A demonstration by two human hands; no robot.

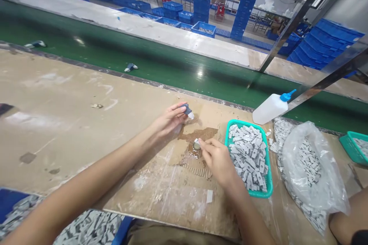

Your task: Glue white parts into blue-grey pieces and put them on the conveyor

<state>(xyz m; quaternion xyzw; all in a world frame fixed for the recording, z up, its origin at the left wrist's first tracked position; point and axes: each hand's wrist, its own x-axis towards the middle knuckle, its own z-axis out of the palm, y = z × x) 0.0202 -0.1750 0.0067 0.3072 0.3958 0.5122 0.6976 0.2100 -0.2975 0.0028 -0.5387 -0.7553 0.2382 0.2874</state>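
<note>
Bench edge point(138, 79), hands point(217, 159) apart, teal tray point(260, 194) R

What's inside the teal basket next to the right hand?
The teal plastic basket is heaped with small grey-white rectangular parts; they hide its floor and anything lying beneath them.

My view comes from a camera worn on my head, facing forward and tilted down. It looks closely over my forearms at my left grip point(169, 120) and right grip point(218, 160), which sit just below the middle of the frame, with the bench point(57, 95) filling the lower half. Farther up, the view runs across a green conveyor belt point(86, 34) to blue crates point(201, 2) stacked well away.
</note>
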